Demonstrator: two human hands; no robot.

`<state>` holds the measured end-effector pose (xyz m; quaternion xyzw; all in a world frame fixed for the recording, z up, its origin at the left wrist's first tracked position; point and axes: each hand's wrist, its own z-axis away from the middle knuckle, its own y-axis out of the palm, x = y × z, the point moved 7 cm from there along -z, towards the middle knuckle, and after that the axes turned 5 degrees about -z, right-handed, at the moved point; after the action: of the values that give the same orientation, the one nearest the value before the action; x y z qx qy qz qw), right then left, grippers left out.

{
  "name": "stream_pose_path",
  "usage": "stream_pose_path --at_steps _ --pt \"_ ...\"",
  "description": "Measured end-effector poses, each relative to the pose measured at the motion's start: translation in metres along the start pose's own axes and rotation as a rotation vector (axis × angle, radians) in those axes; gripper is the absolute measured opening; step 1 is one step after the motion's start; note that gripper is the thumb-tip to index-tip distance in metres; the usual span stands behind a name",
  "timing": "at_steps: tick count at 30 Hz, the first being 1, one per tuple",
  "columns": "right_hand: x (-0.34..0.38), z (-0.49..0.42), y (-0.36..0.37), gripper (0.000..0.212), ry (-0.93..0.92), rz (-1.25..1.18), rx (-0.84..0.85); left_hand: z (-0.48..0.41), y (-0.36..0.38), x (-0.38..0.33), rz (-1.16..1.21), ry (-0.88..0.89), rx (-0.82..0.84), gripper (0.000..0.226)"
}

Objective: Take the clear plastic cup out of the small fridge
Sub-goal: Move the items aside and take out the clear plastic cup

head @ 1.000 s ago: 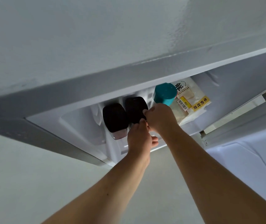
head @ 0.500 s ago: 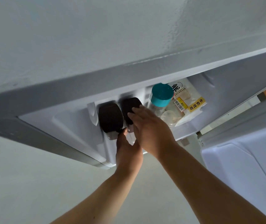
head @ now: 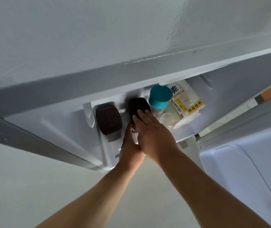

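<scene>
I look down over the top of the small fridge [head: 98, 83] into its open compartment. The clear plastic cup [head: 137, 106] has a dark brown lid and stands second from the left. My right hand [head: 152, 137] lies over the lid's near edge with the fingers pressed on it. My left hand [head: 129, 145] is below it, thumb up along the cup's side, wrapped on the cup's body. The hands hide most of the clear body.
A second container with a dark lid [head: 108, 120] stands just left of the cup. A jar with a teal lid [head: 160, 96] is close on its right, with a bagged loaf of bread [head: 187, 104] behind. The open fridge door [head: 246, 162] is at the right.
My right hand slid from the teal-lidded jar onto the cup's lid. My left hand shifted lower under it. The cup has moved slightly away from the other dark-lidded container.
</scene>
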<state>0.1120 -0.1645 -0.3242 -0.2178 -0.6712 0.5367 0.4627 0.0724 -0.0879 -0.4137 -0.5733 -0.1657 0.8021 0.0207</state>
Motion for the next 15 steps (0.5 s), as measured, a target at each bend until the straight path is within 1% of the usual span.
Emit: stream_pose_path --at_steps 2,5,8,10,12,13,15 --pt "-0.005 -0.001 -0.001 0.069 0.012 0.005 0.003 -0.003 0.007 0.000 0.029 -0.018 0.009 0.094" --pt "-0.008 -0.002 -0.001 0.070 0.029 0.004 0.011 -0.005 0.009 -0.001 0.026 0.002 0.009 0.091" --pt "-0.004 -0.002 -0.004 0.067 0.032 0.008 0.007 0.001 0.001 0.000 0.020 -0.021 0.020 0.081" --pt "0.006 -0.002 -0.008 0.062 0.006 0.009 -0.046 0.013 -0.011 0.009 0.028 -0.131 -0.029 0.073" --pt "0.023 -0.004 -0.010 0.058 -0.086 -0.024 -0.107 0.031 -0.026 0.018 0.046 -0.280 -0.123 0.071" --pt "0.035 -0.007 -0.007 0.057 -0.145 -0.053 -0.106 0.038 -0.034 0.023 0.043 -0.310 -0.180 0.075" --pt "0.054 -0.014 0.004 0.061 -0.226 -0.070 -0.019 0.049 -0.047 0.025 0.039 -0.345 -0.254 0.080"
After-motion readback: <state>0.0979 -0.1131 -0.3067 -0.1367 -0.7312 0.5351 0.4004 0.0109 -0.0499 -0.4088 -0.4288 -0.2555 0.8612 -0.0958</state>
